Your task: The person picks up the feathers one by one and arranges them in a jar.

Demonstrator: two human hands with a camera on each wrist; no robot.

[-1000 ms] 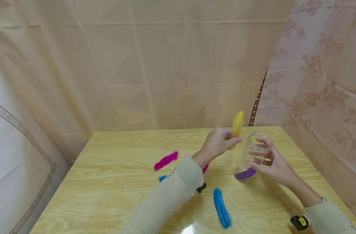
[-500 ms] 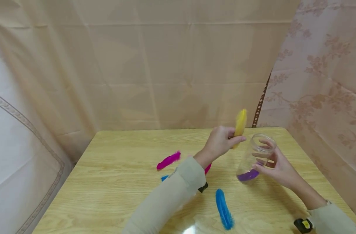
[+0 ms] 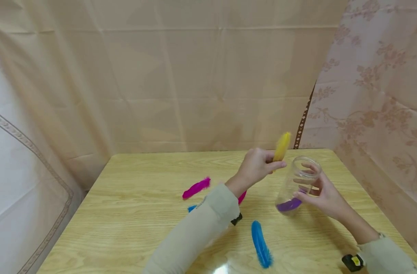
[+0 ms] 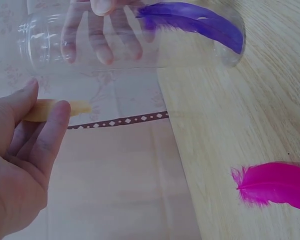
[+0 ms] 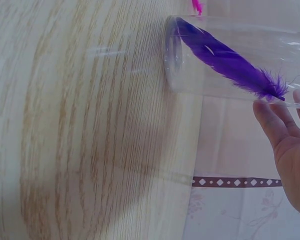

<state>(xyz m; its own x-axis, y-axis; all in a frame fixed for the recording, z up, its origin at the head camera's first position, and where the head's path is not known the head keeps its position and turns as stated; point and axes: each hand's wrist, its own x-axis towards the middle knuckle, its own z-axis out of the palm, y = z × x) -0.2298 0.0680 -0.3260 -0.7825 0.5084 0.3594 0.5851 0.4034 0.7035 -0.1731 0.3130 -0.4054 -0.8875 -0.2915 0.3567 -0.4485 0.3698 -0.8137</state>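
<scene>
My left hand pinches a yellow feather between thumb and fingers. The feather points up in the head view, just left of the mouth of a clear jar. My right hand grips that jar from its right side, thumb in front and fingers behind it. The jar is uncapped and tilts a little to the right. Inside lies a purple feather, along the lower part of the jar. In the left wrist view the yellow feather is apart from the jar wall.
A blue feather lies on the wooden table near the front. A magenta feather lies left of my left hand. Another pink feather and a blue tip show partly behind my left sleeve. Curtains hang behind the table.
The yellow feather now leans slightly more to the right and sits a little lower. Both hands keep their holds; the view shifts slightly.
</scene>
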